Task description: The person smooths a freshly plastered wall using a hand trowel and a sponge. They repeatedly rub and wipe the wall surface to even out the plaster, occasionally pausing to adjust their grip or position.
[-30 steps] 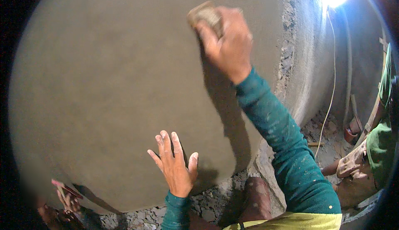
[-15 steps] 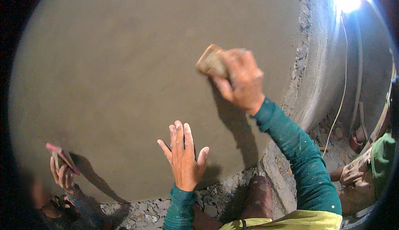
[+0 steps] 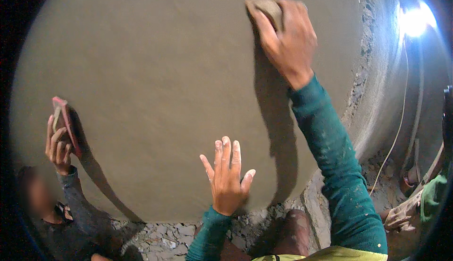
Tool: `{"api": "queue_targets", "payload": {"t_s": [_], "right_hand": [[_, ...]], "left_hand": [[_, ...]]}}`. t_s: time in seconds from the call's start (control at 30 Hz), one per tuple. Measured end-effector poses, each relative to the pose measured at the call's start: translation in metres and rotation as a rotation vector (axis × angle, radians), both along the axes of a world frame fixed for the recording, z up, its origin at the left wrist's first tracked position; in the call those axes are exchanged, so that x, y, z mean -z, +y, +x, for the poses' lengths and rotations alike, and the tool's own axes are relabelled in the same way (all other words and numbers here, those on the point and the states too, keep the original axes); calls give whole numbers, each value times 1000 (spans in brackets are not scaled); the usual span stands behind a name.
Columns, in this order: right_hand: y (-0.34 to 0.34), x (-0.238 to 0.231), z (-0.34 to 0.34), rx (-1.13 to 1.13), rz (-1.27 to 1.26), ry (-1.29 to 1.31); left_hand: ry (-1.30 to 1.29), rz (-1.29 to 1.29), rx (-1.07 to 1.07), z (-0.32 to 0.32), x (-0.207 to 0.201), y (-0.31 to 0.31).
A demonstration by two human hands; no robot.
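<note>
High on a smooth grey plastered wall (image 3: 165,82), my right hand (image 3: 295,41) grips a small tan plastering float (image 3: 269,8). Its flat side faces the wall, and my fingers hide part of it. A long shadow from the hand and arm falls on the plaster below. Lower and to the left, my left hand (image 3: 229,183) is open and holds nothing, its dusty fingers spread upward. It is at the wall's lower part; whether the palm touches the plaster I cannot tell.
At the left, a co-worker's hand (image 3: 59,148) holds a pink-edged float (image 3: 68,126) by the wall. Broken rubble (image 3: 170,237) lies along the wall's foot. A bright lamp (image 3: 415,23) with a hanging cable (image 3: 401,124) is at the right. Someone in green (image 3: 434,197) is at the right edge.
My right hand has moved the float upward along the wall. My left hand stays spread, slightly further right in the picture. The co-worker's hand and float have risen.
</note>
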State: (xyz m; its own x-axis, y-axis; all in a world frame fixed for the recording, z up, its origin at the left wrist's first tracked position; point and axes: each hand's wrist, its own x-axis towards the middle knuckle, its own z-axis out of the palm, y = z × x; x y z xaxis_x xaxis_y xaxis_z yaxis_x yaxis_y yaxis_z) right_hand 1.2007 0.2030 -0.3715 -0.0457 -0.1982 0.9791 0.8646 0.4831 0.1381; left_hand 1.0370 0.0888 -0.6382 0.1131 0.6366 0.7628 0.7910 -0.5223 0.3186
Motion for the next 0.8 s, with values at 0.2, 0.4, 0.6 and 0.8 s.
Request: {"api": "queue_targets", "payload": {"t_s": [0.2,0.4,0.6,0.8], "right_hand": [[-21,54,-45,-62,-57,-239],[-10,-35,-54,-14,37,-105],[-17,-18,-84,-42,93,-274],[-8,-106,-70,104,22,-127]], "left_hand": [[0,4,-31,-13,2,2],[42,-47,21,-7,-2,-1],[63,-68,-10,-23,3,-2],[77,-76,76,-6,9,8]]}}
